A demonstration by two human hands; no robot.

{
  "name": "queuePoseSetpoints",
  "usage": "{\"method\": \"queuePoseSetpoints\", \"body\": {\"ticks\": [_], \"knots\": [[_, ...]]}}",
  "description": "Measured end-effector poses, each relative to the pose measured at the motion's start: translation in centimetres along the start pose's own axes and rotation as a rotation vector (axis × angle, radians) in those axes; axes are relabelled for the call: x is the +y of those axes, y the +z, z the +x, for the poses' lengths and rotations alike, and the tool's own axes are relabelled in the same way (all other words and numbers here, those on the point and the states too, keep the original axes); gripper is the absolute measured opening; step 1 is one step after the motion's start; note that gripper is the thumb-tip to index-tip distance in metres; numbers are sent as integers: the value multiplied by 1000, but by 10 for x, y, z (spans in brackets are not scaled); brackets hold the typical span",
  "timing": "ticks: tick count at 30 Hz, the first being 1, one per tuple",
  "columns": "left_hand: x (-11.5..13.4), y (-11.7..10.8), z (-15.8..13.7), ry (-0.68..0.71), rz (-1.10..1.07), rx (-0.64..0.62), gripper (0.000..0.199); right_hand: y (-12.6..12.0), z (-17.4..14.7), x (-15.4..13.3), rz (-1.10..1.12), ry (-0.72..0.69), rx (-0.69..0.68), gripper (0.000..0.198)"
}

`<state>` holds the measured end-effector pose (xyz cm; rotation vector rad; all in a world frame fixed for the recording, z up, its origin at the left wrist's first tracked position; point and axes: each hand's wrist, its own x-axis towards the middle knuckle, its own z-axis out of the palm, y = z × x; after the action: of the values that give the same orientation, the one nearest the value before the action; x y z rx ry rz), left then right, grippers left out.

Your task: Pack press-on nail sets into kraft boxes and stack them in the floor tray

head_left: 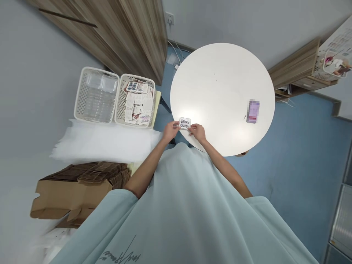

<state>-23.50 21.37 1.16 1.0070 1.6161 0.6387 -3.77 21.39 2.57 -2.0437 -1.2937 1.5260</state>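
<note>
One small case (185, 123) of dark, nail-like ovals (184, 121) in two rows, located between left hand (171, 131) and right hand (197, 132), each pinching one end, round white table (220, 84) extending beyond them; best held level, with light, even fingertip pressure.

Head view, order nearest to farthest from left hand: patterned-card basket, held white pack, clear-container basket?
From the left hand:
1. White pack: in its fingers, between both hands.
2. Patterned-card basket: to the hand's left.
3. Clear-container basket: farther left, beside that basket.
</note>
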Motion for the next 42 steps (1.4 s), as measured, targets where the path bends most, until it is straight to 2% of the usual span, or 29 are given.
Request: {"method": "queuePoseSetpoints", "body": {"ticks": [6,10,13,17,21,25,29,32,34,42], "knots": [[-3,5,1,-60,149,-38,43,12,2,15,-121,4,17,13],[-1,3,-8,-41,145,-49,44,10,-3,14,-179,-11,29,19],[-1,-7,-22,-16,104,-42,43,5,-9,7,-183,-70,42,25],[-10,-37,-54,-7,39,20,38,2,-23,-13,-169,-186,-9,32],[-32,-78,-89,-52,40,163,30,12,-36,-38,-231,-300,-118,35],[-68,-123,-112,-168,164,384,30,37,-41,-61,-305,-410,-250,36],[-110,-167,-116,-280,335,585,45,73,-42,-81,-400,-482,-320,32],[-133,-190,-112,-338,403,568,58,96,-45,-94,-462,-525,-373,29],[-141,-197,-107,-360,446,524,62,107,-49,-99,-493,-544,-398,27],[-136,-196,-103,-419,614,463,53,124,-65,-106,-558,-532,-425,21]]}}
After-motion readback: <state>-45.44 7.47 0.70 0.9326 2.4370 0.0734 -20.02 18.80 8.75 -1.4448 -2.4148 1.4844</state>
